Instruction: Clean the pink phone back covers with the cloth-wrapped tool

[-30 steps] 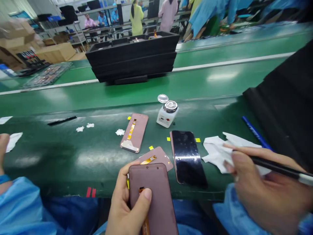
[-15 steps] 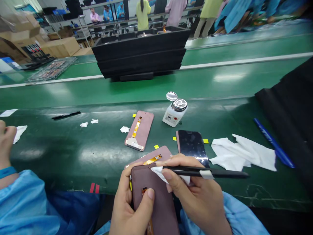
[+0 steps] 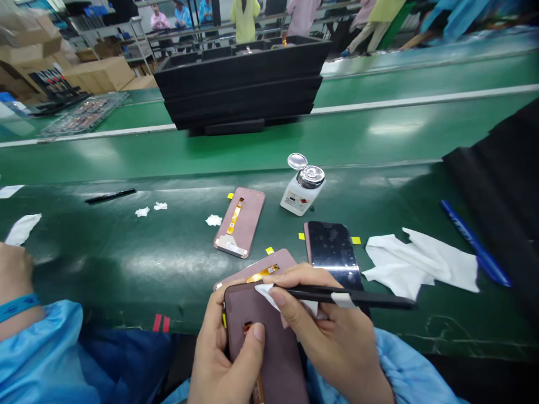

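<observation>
My left hand (image 3: 229,348) grips a mauve-backed phone screen (image 3: 272,342), its thumb pressed over an orange flex cable on the back. In my right hand (image 3: 332,336) are black tweezers (image 3: 357,297) with a white band, held like a pen. A white cloth (image 3: 267,292) is wrapped at their tip and touches the upper edge of the screen. Behind my hands, a second screen (image 3: 284,259) lies partly covered. Farther back another screen (image 3: 248,216) rests back side up. Beside my right hand a dark glossy screen (image 3: 330,247) lies face up with yellow tabs.
A white dispenser bottle (image 3: 297,196) stands with its lid flipped up. White cloths (image 3: 396,261) and a blue pen-like item (image 3: 475,244) lie at right. Stacked black trays (image 3: 244,84) stand at the back. A co-worker's hand (image 3: 14,275) is at far left.
The cloth-covered tip in my right hand has shifted slightly left and up along the screen's top edge. The co-worker's hand at left has lowered towards a white cloth.
</observation>
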